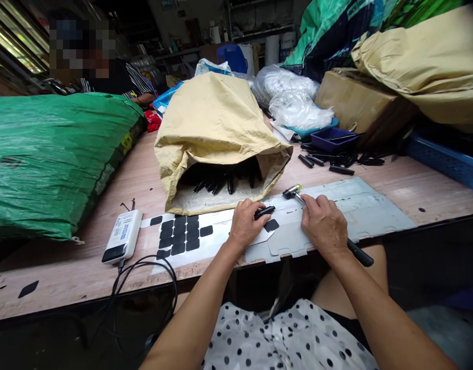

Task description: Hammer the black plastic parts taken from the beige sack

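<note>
My left hand [244,223] is closed around a black pen-like piece [266,211], whose end sticks out to the right above the board. In my right hand [324,225] is a small hammer [292,192] with a metal head, a yellowish face and a black grip [360,253] that comes out behind the wrist. The hammer head hangs over or rests on the grey board [375,205]; I cannot tell which. Beside my left hand a black rounded square [271,225] lies on the board. An open tan sack [217,118] with several black pieces [221,184] inside faces me.
Black square stickers [178,234] on a white sheet and a white power bank [123,235] with a cable lie left. A green sack [55,159] fills the far left. Loose black pieces [341,169], a purple tray [332,139] and a carton [356,103] stand right. A person [116,77] sits behind.
</note>
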A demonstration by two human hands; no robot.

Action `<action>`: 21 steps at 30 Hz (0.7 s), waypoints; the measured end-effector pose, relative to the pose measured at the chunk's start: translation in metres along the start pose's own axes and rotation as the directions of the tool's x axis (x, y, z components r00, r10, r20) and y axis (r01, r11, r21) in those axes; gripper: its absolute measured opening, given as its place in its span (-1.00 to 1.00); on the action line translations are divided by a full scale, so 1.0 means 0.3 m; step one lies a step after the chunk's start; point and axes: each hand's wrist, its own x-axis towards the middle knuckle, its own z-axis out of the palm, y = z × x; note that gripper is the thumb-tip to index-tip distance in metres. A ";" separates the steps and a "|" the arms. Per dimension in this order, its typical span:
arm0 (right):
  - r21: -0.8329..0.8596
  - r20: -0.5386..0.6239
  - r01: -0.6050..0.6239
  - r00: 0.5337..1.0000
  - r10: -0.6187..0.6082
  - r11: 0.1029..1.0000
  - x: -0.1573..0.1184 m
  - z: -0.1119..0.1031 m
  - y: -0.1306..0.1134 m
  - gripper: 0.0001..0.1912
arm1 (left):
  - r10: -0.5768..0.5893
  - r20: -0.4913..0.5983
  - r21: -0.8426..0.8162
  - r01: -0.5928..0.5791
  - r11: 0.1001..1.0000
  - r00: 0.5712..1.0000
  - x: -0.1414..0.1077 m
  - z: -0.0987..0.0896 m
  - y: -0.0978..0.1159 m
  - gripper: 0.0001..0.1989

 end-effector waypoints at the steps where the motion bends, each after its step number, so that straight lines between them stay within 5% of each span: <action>1: 0.021 0.011 0.000 1.000 0.000 1.000 0.003 0.000 0.005 -0.61 | -0.009 -0.004 -0.024 0.009 1.000 1.000 0.003 0.001 -0.006 -0.80; 8: 0.428 0.032 -0.153 0.987 0.155 0.891 0.005 -0.064 0.035 -0.62 | -0.071 0.019 -0.119 0.072 0.990 0.997 0.014 -0.018 -0.006 -0.84; 12: 0.646 0.092 -0.115 0.993 0.073 0.754 -0.029 -0.113 -0.006 -0.64 | -0.090 0.011 -0.156 0.091 0.984 0.996 0.017 -0.010 -0.011 -0.81; 21: 0.595 0.041 0.047 0.995 -0.089 0.802 -0.081 -0.132 -0.088 -0.58 | -0.150 -0.012 -0.163 0.146 0.976 0.989 0.026 0.006 -0.008 -0.82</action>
